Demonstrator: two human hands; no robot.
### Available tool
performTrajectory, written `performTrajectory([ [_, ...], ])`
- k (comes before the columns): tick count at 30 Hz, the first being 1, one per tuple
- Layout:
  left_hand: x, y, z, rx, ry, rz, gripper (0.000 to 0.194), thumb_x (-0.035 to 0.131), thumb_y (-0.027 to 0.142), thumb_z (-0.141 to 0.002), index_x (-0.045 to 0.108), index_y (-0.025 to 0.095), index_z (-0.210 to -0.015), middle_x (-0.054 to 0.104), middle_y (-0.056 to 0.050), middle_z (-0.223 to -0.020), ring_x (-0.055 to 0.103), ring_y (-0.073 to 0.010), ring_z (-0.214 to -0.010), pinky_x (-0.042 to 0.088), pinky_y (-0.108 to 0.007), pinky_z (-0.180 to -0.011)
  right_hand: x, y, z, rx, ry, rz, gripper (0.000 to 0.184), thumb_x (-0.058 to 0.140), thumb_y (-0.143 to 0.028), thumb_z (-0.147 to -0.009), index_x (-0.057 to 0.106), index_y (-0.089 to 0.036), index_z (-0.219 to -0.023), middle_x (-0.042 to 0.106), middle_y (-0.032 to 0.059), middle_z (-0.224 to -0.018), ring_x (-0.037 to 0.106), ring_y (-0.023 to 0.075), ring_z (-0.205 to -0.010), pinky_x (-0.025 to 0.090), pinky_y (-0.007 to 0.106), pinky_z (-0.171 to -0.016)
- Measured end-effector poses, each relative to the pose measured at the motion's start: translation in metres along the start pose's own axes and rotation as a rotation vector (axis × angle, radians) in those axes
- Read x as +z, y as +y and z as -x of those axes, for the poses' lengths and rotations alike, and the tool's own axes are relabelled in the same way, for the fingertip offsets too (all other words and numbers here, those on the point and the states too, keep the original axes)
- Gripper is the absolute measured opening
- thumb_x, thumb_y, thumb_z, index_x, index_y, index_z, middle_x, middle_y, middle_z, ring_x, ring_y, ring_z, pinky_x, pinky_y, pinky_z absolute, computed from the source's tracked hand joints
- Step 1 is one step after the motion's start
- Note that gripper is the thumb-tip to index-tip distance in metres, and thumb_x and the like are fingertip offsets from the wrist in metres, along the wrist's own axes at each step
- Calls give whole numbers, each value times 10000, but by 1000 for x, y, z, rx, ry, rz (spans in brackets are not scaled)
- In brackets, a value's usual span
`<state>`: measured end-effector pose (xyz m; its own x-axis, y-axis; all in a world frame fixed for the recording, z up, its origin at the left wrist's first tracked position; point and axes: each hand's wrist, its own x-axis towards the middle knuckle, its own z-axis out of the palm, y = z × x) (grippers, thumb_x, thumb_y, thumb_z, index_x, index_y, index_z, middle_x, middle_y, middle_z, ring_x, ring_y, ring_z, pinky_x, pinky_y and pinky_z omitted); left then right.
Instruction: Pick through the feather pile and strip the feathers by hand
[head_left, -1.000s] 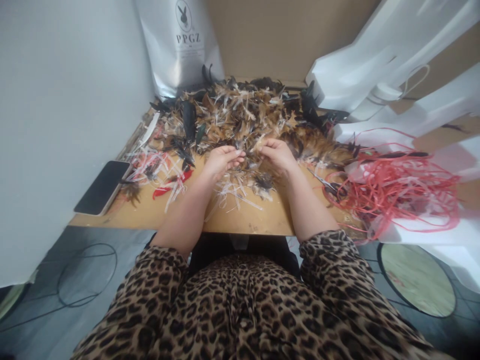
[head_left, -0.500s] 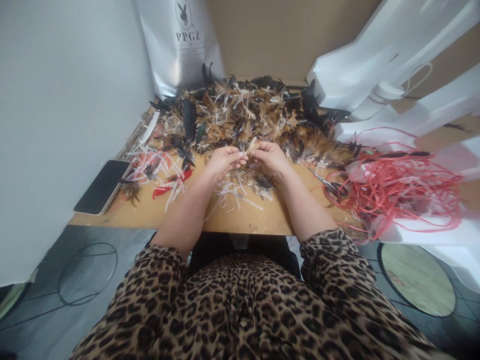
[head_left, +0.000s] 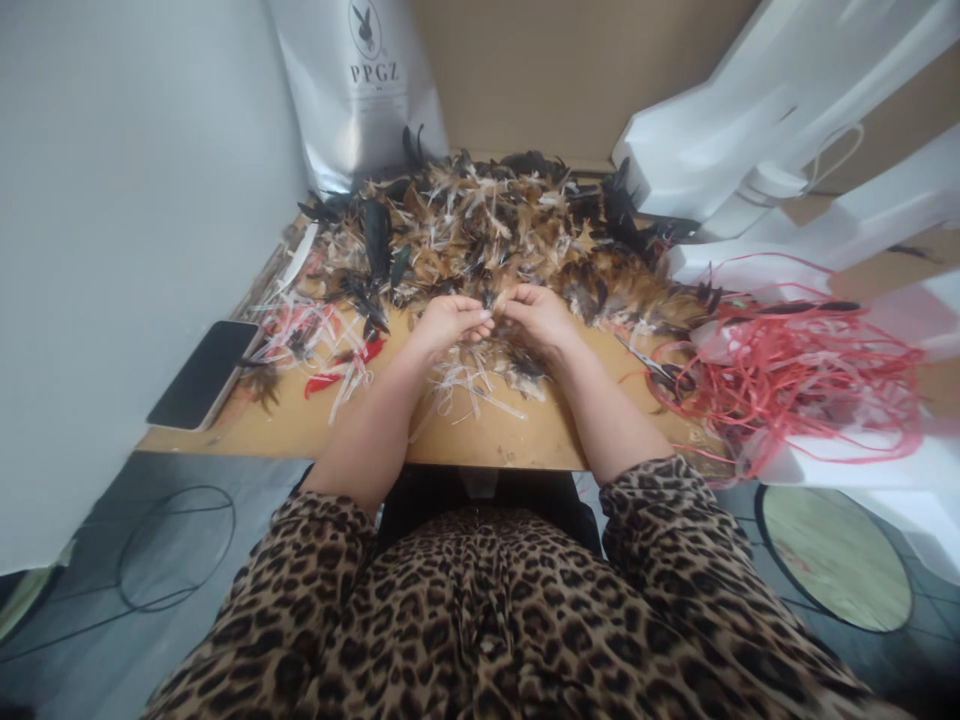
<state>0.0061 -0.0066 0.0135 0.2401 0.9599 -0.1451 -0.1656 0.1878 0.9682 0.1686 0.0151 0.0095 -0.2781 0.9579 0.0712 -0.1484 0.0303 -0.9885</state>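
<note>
Holding a bare left hand (head_left: 450, 322) and a bare right hand (head_left: 541, 318) close together, just above the near edge of a heaped pile of brown, white and black feathers (head_left: 480, 220). Keeping the right fingers pinched narrow on a small tan feather (head_left: 502, 296), mostly hidden by the hand and set in the small gap between both hands. Pressing thumb and forefinger of the left hand together near the end of the same feather; cannot tell of any grip on it there.

Working over a yellow-brown wooden surface (head_left: 547, 445), with forearms near its front edge and leopard-print sleeves (head_left: 667, 510) at both elbows. Can see loose thin white strips (head_left: 469, 385) between the forearms, on the near side of the hands. Left of these, can make out bright red feathers (head_left: 324, 382), a tangle of white and pink strips (head_left: 296, 325) and, at the left edge, a flat black-screened phone (head_left: 202, 380). Behind, at far left, can see an upright shiny silver bag with black "PPGZ" lettering (head_left: 375, 120), just beside the pile.

To the right, can see metal scissors with dark handles (head_left: 664, 375), reaching up to a large loose tangle of red plastic ribbon (head_left: 810, 370), and farther back, folded white sheets (head_left: 682, 160).
</note>
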Motion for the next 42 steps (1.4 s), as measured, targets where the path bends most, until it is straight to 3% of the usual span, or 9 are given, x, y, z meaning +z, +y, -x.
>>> performTrajectory([
  [10, -2, 4, 3, 16, 79, -208, 64, 664, 105, -694, 605, 82, -694, 637, -40, -553, 570, -78, -445, 454, -179, -466, -8, -12, -1, 11, 76, -247, 298, 772, -299, -539, 544, -154, -664, 483, -57, -477, 389, 43, -415, 244, 173, -403],
  [13, -10, 8, 0, 51, 145, -74, 113, 692, 149, -682, 599, 84, -688, 657, -43, -602, 575, -61, -466, 453, -152, -474, -13, -12, -3, -36, 133, -211, 281, 766, -292, -545, 545, -154, -650, 480, -58, -474, 381, 39, -416, 254, 175, -405],
  [16, -19, 13, -2, 79, 200, 214, 123, 692, 155, -689, 590, 96, -722, 676, -43, -675, 596, -49, -528, 448, -123, -490, -17, -11, -3, -53, 121, -147, 260, 755, -296, -565, 564, -150, -665, 498, -54, -488, 391, 39, -422, 273, 176, -410],
  [19, -22, 17, -1, 116, 147, 364, 96, 676, 136, -703, 600, 95, -746, 695, -54, -796, 604, -35, -579, 450, -107, -510, -20, -11, -1, -11, 16, -133, 253, 757, -269, -569, 575, -141, -689, 521, -46, -515, 408, 37, -429, 274, 169, -408],
  [24, -12, 17, 7, 107, 14, 325, 109, 686, 130, -686, 586, 99, -715, 695, -88, -935, 635, -66, -658, 467, -132, -540, -18, -12, 7, 161, -306, -135, 236, 752, -254, -594, 584, -114, -683, 533, -30, -496, 410, 35, -412, 271, 167, -405],
  [29, -4, 12, 7, 79, -61, 219, 160, 726, 163, -646, 598, 92, -711, 675, -52, -713, 598, -62, -567, 445, -138, -508, -10, -12, 10, 221, -440, -102, 223, 746, -232, -600, 599, -91, -693, 547, -18, -504, 400, 26, -406, 261, 162, -395],
  [32, -2, 10, 5, 72, -51, 183, 192, 747, 180, -623, 594, 88, -692, 633, -25, -594, 564, -51, -504, 436, -139, -498, -9, -11, 10, 235, -440, -92, 226, 743, -232, -601, 601, -90, -704, 551, -16, -499, 400, 27, -397, 261, 160, -389],
  [38, -2, 7, 3, 105, -29, 233, 173, 744, 172, -625, 603, 89, -682, 633, -19, -598, 583, -49, -534, 460, -132, -545, -11, -10, 9, 204, -378, -111, 241, 738, -270, -609, 602, -95, -704, 535, -23, -471, 413, 33, -396, 260, 157, -389],
  [42, -6, 7, -2, 110, 44, 370, 99, 702, 116, -665, 611, 92, -697, 625, -7, -609, 580, -31, -545, 453, -105, -541, -14, -8, 4, 180, -192, -91, 247, 748, -260, -586, 588, -110, -698, 556, -25, -527, 412, 29, -410, 255, 154, -387],
])
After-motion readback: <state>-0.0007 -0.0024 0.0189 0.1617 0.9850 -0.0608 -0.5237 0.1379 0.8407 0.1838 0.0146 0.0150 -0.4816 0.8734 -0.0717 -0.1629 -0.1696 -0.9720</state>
